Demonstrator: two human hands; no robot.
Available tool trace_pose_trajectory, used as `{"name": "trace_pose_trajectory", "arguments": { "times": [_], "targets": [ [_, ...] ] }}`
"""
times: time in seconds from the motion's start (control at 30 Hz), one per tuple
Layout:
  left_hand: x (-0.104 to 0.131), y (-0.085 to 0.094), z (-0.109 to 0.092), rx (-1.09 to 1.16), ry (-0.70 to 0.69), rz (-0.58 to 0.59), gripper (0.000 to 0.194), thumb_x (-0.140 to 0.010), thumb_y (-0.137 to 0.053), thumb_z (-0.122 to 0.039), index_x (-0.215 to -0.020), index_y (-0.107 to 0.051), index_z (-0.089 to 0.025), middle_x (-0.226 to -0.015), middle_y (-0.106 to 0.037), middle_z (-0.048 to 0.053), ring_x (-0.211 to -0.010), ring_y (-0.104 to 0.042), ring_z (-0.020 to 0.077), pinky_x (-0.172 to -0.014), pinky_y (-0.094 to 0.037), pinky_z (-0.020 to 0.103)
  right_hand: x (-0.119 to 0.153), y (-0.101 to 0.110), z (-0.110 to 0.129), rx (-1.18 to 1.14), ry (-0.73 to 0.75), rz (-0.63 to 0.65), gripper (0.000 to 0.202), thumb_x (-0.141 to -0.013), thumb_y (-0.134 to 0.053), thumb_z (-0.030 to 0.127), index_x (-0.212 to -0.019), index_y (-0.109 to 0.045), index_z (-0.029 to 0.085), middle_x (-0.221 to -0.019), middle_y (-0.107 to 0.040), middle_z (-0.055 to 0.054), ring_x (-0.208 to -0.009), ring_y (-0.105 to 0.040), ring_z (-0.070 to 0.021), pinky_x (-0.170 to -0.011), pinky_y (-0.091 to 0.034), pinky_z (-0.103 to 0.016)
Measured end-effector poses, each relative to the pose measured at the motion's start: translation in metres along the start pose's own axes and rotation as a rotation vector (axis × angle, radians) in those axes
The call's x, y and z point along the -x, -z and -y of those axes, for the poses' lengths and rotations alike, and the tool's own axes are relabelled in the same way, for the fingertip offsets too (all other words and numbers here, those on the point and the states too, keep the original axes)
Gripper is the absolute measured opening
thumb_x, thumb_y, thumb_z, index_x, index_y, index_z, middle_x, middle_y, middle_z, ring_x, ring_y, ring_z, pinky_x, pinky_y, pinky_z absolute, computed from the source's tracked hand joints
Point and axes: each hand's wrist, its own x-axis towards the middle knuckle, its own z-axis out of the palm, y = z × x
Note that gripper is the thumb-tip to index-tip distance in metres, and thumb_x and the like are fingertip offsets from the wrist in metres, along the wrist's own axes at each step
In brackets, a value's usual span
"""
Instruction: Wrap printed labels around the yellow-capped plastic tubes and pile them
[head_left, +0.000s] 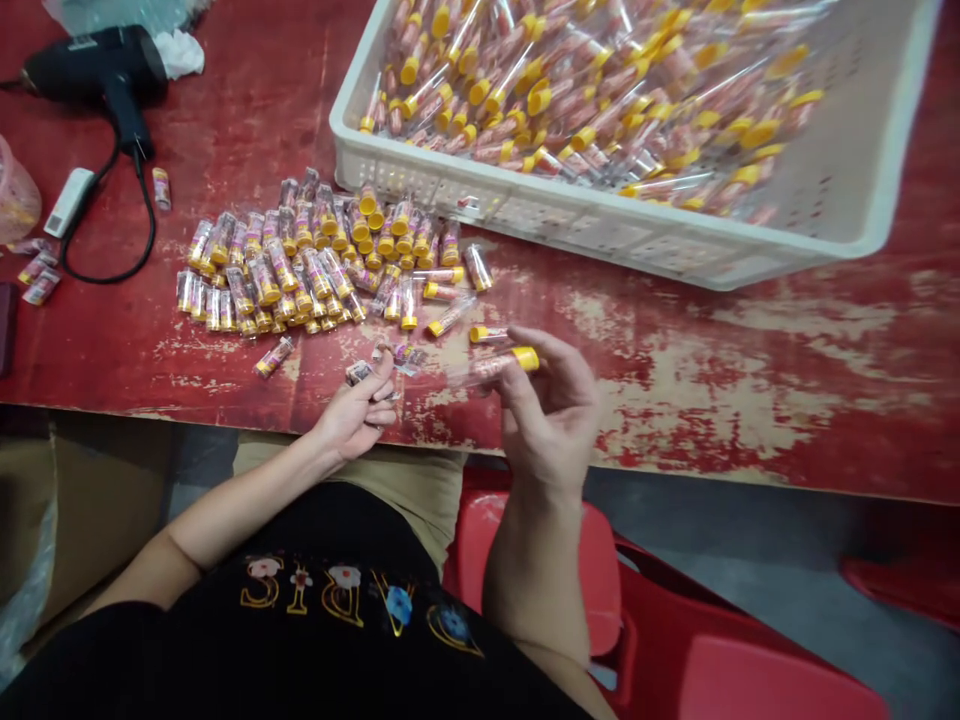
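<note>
Between the thumb and fingers of my right hand (551,420) is a clear tube with a yellow cap (501,365), held tilted above the table's front edge. My left hand (356,410) is closed at the table edge, thumb and index finger pinched together; small printed wrappers (409,354) show at its fingertips, partly hidden and too blurred to make out well. Just beyond both hands lie a few loose yellow-capped tubes (450,316). Behind my left hand is a pile of small printed tubes (281,265) with yellow caps, and one (274,357) lies apart in front of it.
A white plastic crate (525,205) full of yellow-capped tubes stands at the back right of the red table (675,370). At the back left lie a black heat gun (105,75) with its cord, a white box (70,202) and a pink container (16,195). Red chairs (600,580) stand below.
</note>
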Motion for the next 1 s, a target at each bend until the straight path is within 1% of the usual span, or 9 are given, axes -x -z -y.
{"name": "trace_pose_trajectory", "arguments": {
  "times": [0.13,0.33,0.43,0.53,0.63,0.73,0.87,0.93,1.0],
  "targets": [
    [0.004,-0.002,0.005,-0.083,-0.021,0.061,0.048,-0.067,-0.088,-0.036,-0.07,-0.044,-0.017,-0.056,-0.027,-0.011,-0.045,-0.015,0.0012,-0.038,-0.013,0.011,0.018,-0.007,-0.002,-0.01,0.067,-0.092,0.03,-0.086,-0.07,0.033,-0.115,-0.067,0.029,-0.106,-0.064,-0.003,-0.07,-0.062,-0.0091,-0.063,-0.058,-0.026],
    [0.007,-0.002,0.01,-0.188,-0.087,0.039,0.049,-0.066,-0.087,-0.041,-0.068,-0.045,-0.016,-0.056,-0.027,-0.01,-0.047,-0.018,0.0014,-0.04,-0.012,0.013,0.041,-0.008,-0.004,0.137,0.202,-0.174,0.035,-0.079,-0.076,0.021,-0.113,-0.073,0.03,-0.104,-0.061,-0.004,-0.093,-0.066,-0.0168,-0.076,-0.063,-0.034],
    [0.008,-0.001,0.009,-0.198,-0.101,0.035,0.05,-0.064,-0.088,-0.042,-0.068,-0.045,-0.016,-0.057,-0.028,-0.01,-0.048,-0.019,0.0012,-0.04,-0.011,0.013,0.054,-0.005,-0.001,0.117,0.19,-0.11,0.039,-0.086,-0.067,0.019,-0.121,-0.07,0.036,-0.112,-0.062,-0.006,-0.1,-0.067,-0.0199,-0.08,-0.064,-0.041],
    [0.008,-0.001,0.007,-0.198,-0.106,0.025,0.049,-0.061,-0.09,-0.04,-0.07,-0.048,-0.016,-0.057,-0.028,-0.01,-0.048,-0.018,0.001,-0.041,-0.011,0.014,0.061,0.0,0.0,0.15,0.212,-0.012,0.042,-0.09,-0.061,0.017,-0.126,-0.067,0.037,-0.115,-0.066,-0.007,-0.107,-0.067,-0.023,-0.086,-0.062,-0.047],
    [0.009,-0.002,0.007,-0.199,-0.076,0.021,0.05,-0.057,-0.092,-0.039,-0.071,-0.05,-0.016,-0.056,-0.027,-0.011,-0.047,-0.018,0.0009,-0.041,-0.01,0.014,0.063,0.003,0.0,0.181,0.249,0.045,0.04,-0.088,-0.062,0.013,-0.118,-0.071,0.037,-0.108,-0.069,-0.006,-0.101,-0.068,-0.0214,-0.085,-0.061,-0.045],
    [0.011,-0.003,0.008,-0.22,-0.037,0.056,0.05,-0.057,-0.092,-0.04,-0.07,-0.05,-0.015,-0.056,-0.028,-0.01,-0.047,-0.019,0.0008,-0.041,-0.009,0.014,0.063,0.0,0.0,0.124,0.193,0.06,0.045,-0.088,-0.061,0.012,-0.125,-0.067,0.038,-0.111,-0.065,-0.006,-0.098,-0.068,-0.0188,-0.081,-0.062,-0.04],
    [0.014,-0.006,0.009,-0.273,-0.057,0.08,0.048,-0.059,-0.09,-0.043,-0.07,-0.054,-0.014,-0.056,-0.031,-0.009,-0.048,-0.021,0.001,-0.041,-0.01,0.015,0.061,-0.009,0.004,0.208,0.206,0.082,0.049,-0.089,-0.059,0.014,-0.134,-0.062,0.035,-0.122,-0.061,-0.008,-0.11,-0.065,-0.0217,-0.091,-0.059,-0.043],
    [0.016,-0.008,0.01,-0.291,-0.078,0.067,0.048,-0.057,-0.091,-0.043,-0.071,-0.056,-0.013,-0.057,-0.036,-0.009,-0.048,-0.023,0.0011,-0.041,-0.012,0.015,0.059,-0.013,0.006,0.249,0.239,0.059,0.044,-0.089,-0.06,0.014,-0.127,-0.067,0.034,-0.113,-0.065,-0.007,-0.107,-0.066,-0.0215,-0.09,-0.058,-0.043],
    [0.019,-0.009,0.011,-0.308,-0.088,0.055,0.049,-0.055,-0.092,-0.044,-0.071,-0.058,-0.013,-0.058,-0.041,-0.007,-0.048,-0.026,0.0009,-0.04,-0.014,0.016,0.057,-0.017,0.009,0.234,0.224,-0.006,0.039,-0.088,-0.063,0.014,-0.12,-0.071,0.033,-0.102,-0.068,-0.006,-0.095,-0.068,-0.0193,-0.081,-0.059,-0.038]
  ]
}}
